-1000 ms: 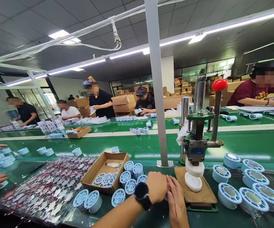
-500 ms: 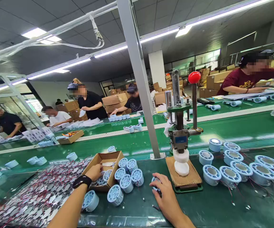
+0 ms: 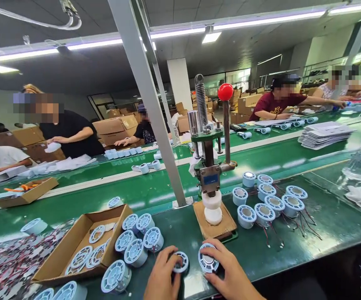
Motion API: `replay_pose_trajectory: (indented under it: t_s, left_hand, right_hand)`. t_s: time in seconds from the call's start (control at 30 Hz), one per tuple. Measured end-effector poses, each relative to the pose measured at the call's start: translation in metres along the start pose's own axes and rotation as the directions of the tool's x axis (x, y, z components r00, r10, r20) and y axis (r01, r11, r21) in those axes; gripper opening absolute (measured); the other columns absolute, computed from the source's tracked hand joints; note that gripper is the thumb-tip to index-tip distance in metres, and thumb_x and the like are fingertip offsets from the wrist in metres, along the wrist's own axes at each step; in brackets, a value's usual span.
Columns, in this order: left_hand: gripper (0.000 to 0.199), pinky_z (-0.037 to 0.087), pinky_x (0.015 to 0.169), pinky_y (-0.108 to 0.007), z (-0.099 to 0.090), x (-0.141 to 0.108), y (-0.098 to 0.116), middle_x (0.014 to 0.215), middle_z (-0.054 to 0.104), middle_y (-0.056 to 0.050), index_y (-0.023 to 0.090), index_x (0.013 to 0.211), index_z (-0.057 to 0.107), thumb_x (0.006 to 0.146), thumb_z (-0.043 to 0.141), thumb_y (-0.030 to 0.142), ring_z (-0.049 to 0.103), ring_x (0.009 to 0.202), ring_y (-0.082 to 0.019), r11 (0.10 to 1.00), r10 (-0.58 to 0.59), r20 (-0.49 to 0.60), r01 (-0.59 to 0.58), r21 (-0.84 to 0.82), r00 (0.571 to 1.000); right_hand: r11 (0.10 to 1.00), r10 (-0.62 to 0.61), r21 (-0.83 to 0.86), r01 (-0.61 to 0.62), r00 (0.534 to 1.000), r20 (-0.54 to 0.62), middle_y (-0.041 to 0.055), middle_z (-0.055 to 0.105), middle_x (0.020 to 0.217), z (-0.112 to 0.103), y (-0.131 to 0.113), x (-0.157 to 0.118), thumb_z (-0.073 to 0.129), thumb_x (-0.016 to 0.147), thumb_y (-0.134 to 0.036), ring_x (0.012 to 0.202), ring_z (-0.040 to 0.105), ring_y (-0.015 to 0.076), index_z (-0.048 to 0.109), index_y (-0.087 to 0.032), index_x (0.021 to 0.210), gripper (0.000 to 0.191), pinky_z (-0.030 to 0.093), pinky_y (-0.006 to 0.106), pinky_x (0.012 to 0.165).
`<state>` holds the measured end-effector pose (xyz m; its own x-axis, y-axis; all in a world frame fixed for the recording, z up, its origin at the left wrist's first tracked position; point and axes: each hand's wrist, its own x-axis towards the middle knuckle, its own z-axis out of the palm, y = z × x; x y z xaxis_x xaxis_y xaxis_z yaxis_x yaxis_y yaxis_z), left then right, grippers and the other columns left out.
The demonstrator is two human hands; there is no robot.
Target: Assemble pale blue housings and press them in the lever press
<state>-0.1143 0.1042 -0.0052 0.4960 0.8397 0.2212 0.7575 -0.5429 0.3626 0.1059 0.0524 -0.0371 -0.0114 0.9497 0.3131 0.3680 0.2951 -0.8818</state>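
My left hand (image 3: 162,276) holds a thin light-blue slotted ring (image 3: 181,262) just above the green bench near its front edge. My right hand (image 3: 229,271) grips a light-blue round housing (image 3: 208,258) with a metal disc in its top, close beside the ring. Directly behind both hands stands a small hand press (image 3: 211,166) with a red knob (image 3: 225,91), a spring and white round dies over a wooden pad (image 3: 213,225).
A cardboard box (image 3: 74,246) of slotted rings sits left, with several blue housings (image 3: 136,239) beside it. Wired housings (image 3: 266,202) cluster right of the press. A slanted metal post (image 3: 149,100) rises behind. Other people work across the green conveyor (image 3: 155,187).
My left hand left the cardboard box and came to the bench front holding a slotted ring. My right hand drew the housing nearer. The camera view swung right and down.
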Motion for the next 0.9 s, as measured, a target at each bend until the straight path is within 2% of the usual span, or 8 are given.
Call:
replay_pose_trajectory:
  t_s: [0.13, 0.2, 0.33, 0.43, 0.57, 0.67, 0.73, 0.9]
  left_hand:
    - [0.062, 0.042, 0.112, -0.046, 0.011, 0.001, -0.009, 0.144, 0.052, -0.001, 0.032, 0.105, 0.064, 0.052, 0.057, 0.002, 0.046, 0.135, -0.028, 0.997, -0.064, 0.159, 0.069, -0.027, 0.985]
    - [0.076, 0.039, 0.114, -0.047, 0.014, -0.004, -0.017, 0.148, 0.049, -0.002, 0.033, 0.123, 0.058, 0.053, 0.059, 0.004, 0.042, 0.138, -0.028, 0.998, -0.06, 0.196, 0.066, -0.024, 0.979]
    - [0.088, 0.038, 0.114, -0.052, 0.032, -0.015, -0.022, 0.153, 0.042, -0.001, 0.036, 0.141, 0.044, 0.059, 0.06, 0.009, 0.035, 0.142, -0.031, 0.998, -0.067, 0.117, 0.064, 0.027, 0.991]
    - [0.088, 0.038, 0.113, -0.053, 0.04, -0.016, -0.016, 0.152, 0.043, -0.003, 0.036, 0.143, 0.042, 0.061, 0.065, 0.016, 0.036, 0.141, -0.033, 0.996, -0.093, 0.088, 0.093, 0.009, 0.992]
    - [0.075, 0.041, 0.11, -0.053, 0.035, -0.012, -0.008, 0.139, 0.056, -0.005, 0.033, 0.141, 0.046, 0.069, 0.065, 0.021, 0.046, 0.132, -0.032, 0.984, -0.176, 0.04, 0.177, -0.035, 0.984]
    - [0.099, 0.038, 0.112, -0.053, 0.032, -0.013, -0.009, 0.153, 0.042, 0.001, 0.04, 0.149, 0.028, 0.061, 0.06, 0.006, 0.038, 0.138, -0.03, 0.99, -0.112, 0.015, 0.113, -0.08, 0.994]
    - [0.107, 0.037, 0.113, -0.054, 0.033, -0.013, -0.01, 0.159, 0.031, 0.002, 0.04, 0.152, 0.019, 0.06, 0.064, 0.007, 0.032, 0.142, -0.032, 0.99, -0.103, 0.024, 0.105, -0.09, 0.994]
    - [0.068, 0.041, 0.109, -0.053, 0.033, -0.006, -0.005, 0.137, 0.06, -0.001, 0.034, 0.136, 0.051, 0.071, 0.065, 0.019, 0.049, 0.131, -0.031, 0.967, -0.223, -0.021, 0.218, -0.133, 0.975]
  right_hand:
    - [0.996, -0.079, -0.051, 0.079, 0.997, 0.0, 0.0116, 0.06, 0.129, 0.008, 0.014, 0.0, 0.06, 0.069, -0.015, 0.119, 0.06, 0.0222, 0.068, -0.021, 0.115, 0.046, 0.046, 0.031, 0.102]
    - [0.993, -0.104, -0.051, 0.104, 0.995, -0.006, 0.0114, 0.06, 0.128, 0.009, 0.02, 0.0, 0.06, 0.069, -0.016, 0.118, 0.06, 0.022, 0.068, -0.021, 0.114, 0.047, 0.046, 0.031, 0.102]
    - [0.989, -0.111, -0.098, 0.109, 0.994, -0.013, 0.0112, 0.061, 0.128, 0.007, 0.023, -0.002, 0.06, 0.074, -0.022, 0.119, 0.06, 0.023, 0.068, -0.023, 0.115, 0.041, 0.047, 0.032, 0.101]
    - [0.984, -0.123, -0.132, 0.12, 0.992, -0.017, 0.0119, 0.061, 0.128, 0.005, 0.02, -0.004, 0.06, 0.077, -0.024, 0.118, 0.061, 0.0233, 0.068, -0.022, 0.115, 0.039, 0.048, 0.032, 0.1]
    - [0.978, -0.145, -0.151, 0.141, 0.989, -0.018, 0.0125, 0.061, 0.129, 0.005, 0.019, -0.005, 0.059, 0.079, -0.025, 0.118, 0.061, 0.0224, 0.068, -0.021, 0.115, 0.038, 0.048, 0.03, 0.1]
    - [0.974, -0.174, -0.152, 0.169, 0.985, -0.015, 0.0124, 0.062, 0.127, 0.004, 0.018, -0.004, 0.058, 0.079, -0.026, 0.117, 0.062, 0.0221, 0.068, -0.02, 0.114, 0.037, 0.049, 0.029, 0.1]
    - [0.97, -0.19, -0.159, 0.185, 0.982, -0.015, 0.0122, 0.062, 0.127, 0.004, 0.019, -0.003, 0.059, 0.079, -0.025, 0.117, 0.062, 0.0218, 0.068, -0.019, 0.114, 0.036, 0.049, 0.028, 0.099]
    - [0.956, -0.217, -0.213, 0.2, 0.975, -0.056, 0.0109, 0.059, 0.132, 0.013, 0.026, -0.007, 0.059, 0.076, -0.017, 0.124, 0.057, 0.02, 0.057, -0.018, 0.128, 0.052, 0.045, 0.028, 0.105]
